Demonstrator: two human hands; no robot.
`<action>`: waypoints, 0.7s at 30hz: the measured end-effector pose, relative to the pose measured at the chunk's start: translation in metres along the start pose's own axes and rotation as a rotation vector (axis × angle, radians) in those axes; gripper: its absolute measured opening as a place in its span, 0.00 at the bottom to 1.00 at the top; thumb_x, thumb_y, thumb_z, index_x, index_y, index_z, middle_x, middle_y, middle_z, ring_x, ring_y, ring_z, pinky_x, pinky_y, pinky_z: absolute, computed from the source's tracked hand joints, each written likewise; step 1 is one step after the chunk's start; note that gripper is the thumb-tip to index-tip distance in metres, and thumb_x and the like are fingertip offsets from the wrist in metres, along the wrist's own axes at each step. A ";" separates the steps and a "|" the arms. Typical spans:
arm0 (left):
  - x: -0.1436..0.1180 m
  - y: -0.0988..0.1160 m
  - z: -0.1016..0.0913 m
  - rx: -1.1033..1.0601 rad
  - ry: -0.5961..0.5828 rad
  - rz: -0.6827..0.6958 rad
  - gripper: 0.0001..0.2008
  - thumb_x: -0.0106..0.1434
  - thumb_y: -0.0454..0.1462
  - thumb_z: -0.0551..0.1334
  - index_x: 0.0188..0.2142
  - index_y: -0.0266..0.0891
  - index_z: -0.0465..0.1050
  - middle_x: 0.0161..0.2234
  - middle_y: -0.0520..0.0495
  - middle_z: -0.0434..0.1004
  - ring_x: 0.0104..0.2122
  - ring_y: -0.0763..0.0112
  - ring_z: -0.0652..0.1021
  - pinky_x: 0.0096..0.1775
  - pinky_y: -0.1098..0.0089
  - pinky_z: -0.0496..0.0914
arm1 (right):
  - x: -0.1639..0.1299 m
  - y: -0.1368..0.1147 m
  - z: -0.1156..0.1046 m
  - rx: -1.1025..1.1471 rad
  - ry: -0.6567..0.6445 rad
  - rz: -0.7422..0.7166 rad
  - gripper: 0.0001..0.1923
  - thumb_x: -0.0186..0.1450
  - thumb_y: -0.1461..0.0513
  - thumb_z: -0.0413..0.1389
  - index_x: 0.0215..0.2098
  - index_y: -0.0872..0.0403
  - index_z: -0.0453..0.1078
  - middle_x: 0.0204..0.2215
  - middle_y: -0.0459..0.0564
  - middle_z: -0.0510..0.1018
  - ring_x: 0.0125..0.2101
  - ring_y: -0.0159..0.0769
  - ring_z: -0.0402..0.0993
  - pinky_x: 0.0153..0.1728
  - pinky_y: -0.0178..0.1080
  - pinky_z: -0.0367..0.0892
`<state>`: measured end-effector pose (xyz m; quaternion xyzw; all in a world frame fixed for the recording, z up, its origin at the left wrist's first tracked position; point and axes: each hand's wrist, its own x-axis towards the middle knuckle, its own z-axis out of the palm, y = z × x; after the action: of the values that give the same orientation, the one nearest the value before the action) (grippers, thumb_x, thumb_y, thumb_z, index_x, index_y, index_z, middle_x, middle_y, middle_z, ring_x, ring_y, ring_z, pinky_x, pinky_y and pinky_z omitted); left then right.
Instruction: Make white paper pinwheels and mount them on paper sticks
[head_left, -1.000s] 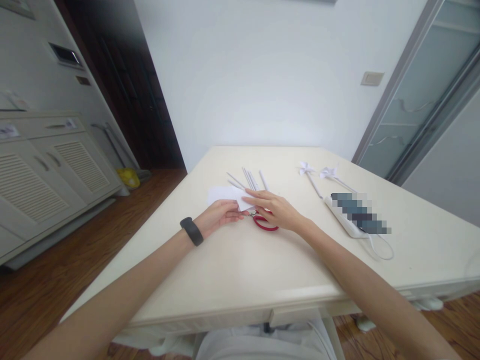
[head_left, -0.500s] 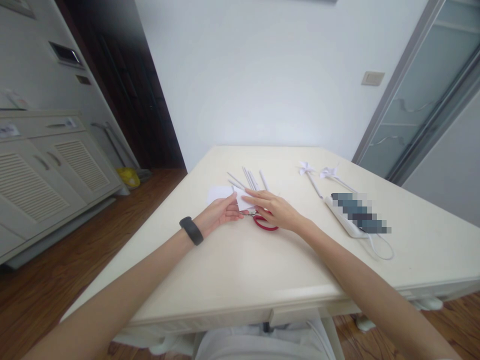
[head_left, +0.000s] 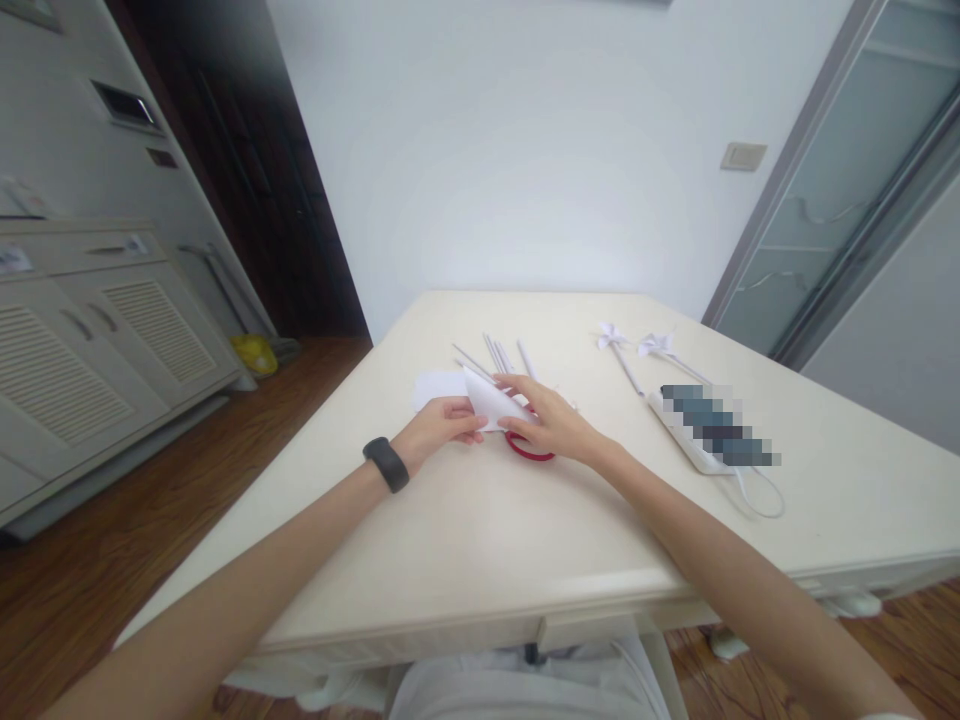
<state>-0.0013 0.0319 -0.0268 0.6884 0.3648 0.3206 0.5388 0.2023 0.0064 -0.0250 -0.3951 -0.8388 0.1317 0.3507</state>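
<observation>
Cream worktop (head_left: 525, 540). White paper (head_left: 489, 400) pinched in left hand (head_left: 442, 424) and right hand (head_left: 551, 415); red scissors handle (head_left: 531, 457) just below right hand, white sticks (head_left: 527, 358) beyond it, pinwheels (head_left: 611, 335) farther right. Cabinet label (head_left: 13, 259), far left: unreadable.

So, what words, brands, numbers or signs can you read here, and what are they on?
No text is readable.
Left white paper label on the cream cabinet with louvred doors: dark marks, too blurred to read.
Right white paper label there: too small to read.
Dark oblong object on the white corded case: pixelated, unreadable.
Held white paper sheet: no writing visible.
</observation>
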 end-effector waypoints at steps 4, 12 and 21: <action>0.000 0.000 0.003 0.022 -0.057 -0.001 0.14 0.53 0.41 0.64 0.38 0.37 0.74 0.32 0.46 0.77 0.30 0.69 0.74 0.37 0.67 0.68 | 0.000 -0.002 0.004 0.113 -0.037 0.153 0.26 0.58 0.53 0.55 0.54 0.51 0.57 0.43 0.51 0.72 0.41 0.38 0.69 0.42 0.42 0.64; 0.000 -0.001 0.002 0.010 -0.137 -0.031 0.14 0.51 0.37 0.65 0.38 0.36 0.73 0.35 0.44 0.78 0.36 0.63 0.77 0.42 0.62 0.69 | 0.003 -0.002 0.003 0.166 -0.090 0.192 0.15 0.57 0.57 0.54 0.41 0.53 0.64 0.35 0.46 0.71 0.34 0.35 0.67 0.33 0.36 0.62; 0.001 -0.002 0.001 0.001 -0.064 -0.067 0.12 0.45 0.36 0.68 0.31 0.37 0.71 0.31 0.46 0.78 0.36 0.62 0.78 0.45 0.60 0.67 | 0.004 -0.001 -0.001 0.208 -0.060 0.222 0.11 0.56 0.57 0.53 0.35 0.54 0.63 0.29 0.43 0.67 0.29 0.32 0.64 0.29 0.34 0.58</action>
<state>0.0002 0.0325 -0.0293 0.6858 0.3705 0.2802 0.5603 0.2009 0.0091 -0.0220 -0.4429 -0.7818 0.2676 0.3478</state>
